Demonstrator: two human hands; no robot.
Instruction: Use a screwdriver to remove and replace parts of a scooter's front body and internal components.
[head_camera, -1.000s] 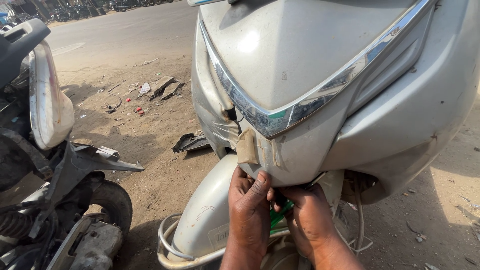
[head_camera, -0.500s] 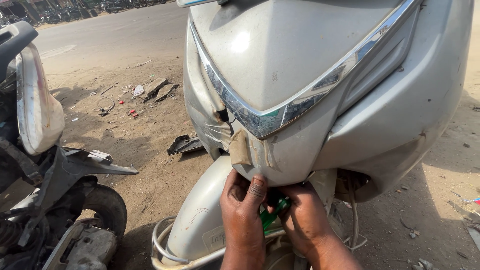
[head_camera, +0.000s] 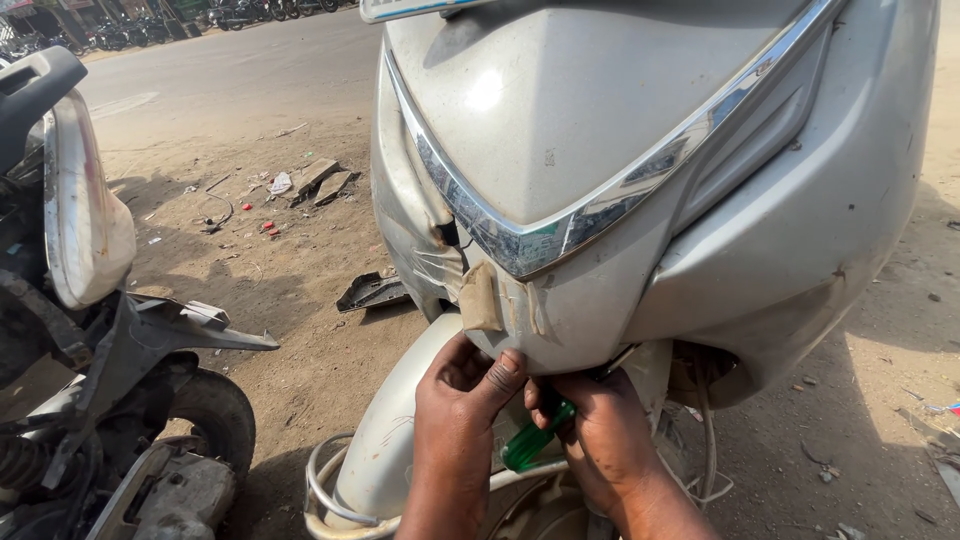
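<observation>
Two bare hands under nose of one dusty silver plastic scooter front panel (head_camera: 600, 130) | right hand (head_camera: 600, 440) fingers closed round one green-handled screwdriver (head_camera: 532, 446): light, stiff, likely slick, best gripped mid-handle | left hand (head_camera: 462, 400) empty, thumb pressing panel edge | one dark motorcycle (head_camera: 90, 330) at left | debris (head_camera: 320, 180) beyond.

Bright hard daylight, glare spot on the silver scooter panel (head_camera: 560, 110), chrome trim (head_camera: 600, 210) glinting, deep shadow beneath the panel over both hands, sharp focus throughout, slight wide-angle stretch at edges.
</observation>
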